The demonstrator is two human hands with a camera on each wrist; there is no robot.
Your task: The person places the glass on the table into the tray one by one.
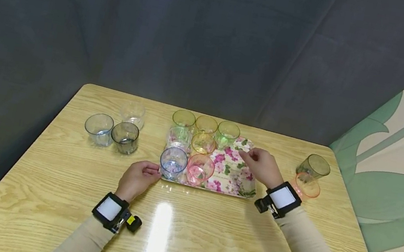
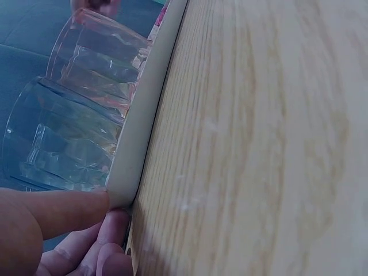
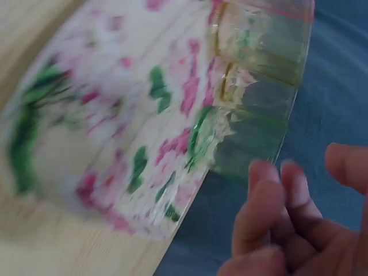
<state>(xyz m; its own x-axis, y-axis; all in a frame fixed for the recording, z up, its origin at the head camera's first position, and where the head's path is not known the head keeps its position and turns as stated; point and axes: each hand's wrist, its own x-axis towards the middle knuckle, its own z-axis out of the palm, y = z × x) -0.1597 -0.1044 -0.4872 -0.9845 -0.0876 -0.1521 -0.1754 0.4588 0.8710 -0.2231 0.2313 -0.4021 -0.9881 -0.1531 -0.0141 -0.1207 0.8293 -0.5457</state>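
My left hand [image 1: 138, 179] pinches the front left corner of a floral tray [image 1: 235, 177]. In the left wrist view, the thumb [image 2: 69, 210] lies on the tray's pale rim [image 2: 138, 138], with other fingers low beside the corner. My right hand [image 1: 262, 167] hovers above the tray's right side. Its fingers are loosely bent and hold nothing, the thumb apart from them in the right wrist view. Tumblers stand in rows on the tray's left part: a blue tumbler [image 1: 173, 163] and a pink tumbler [image 1: 200, 170] in front, clear and amber ones behind, and a green tumbler [image 1: 228, 134] at the back.
Left of the tray stand a clear tumbler [image 1: 132, 114], a light blue tumbler [image 1: 99, 129] and a dark grey tumbler [image 1: 125, 137]. To the right are an olive-grey tumbler [image 1: 314, 165] and an orange-pink tumbler [image 1: 307, 186]. A dark curtain [image 1: 216, 43] hangs behind the wooden table [image 1: 205, 244].
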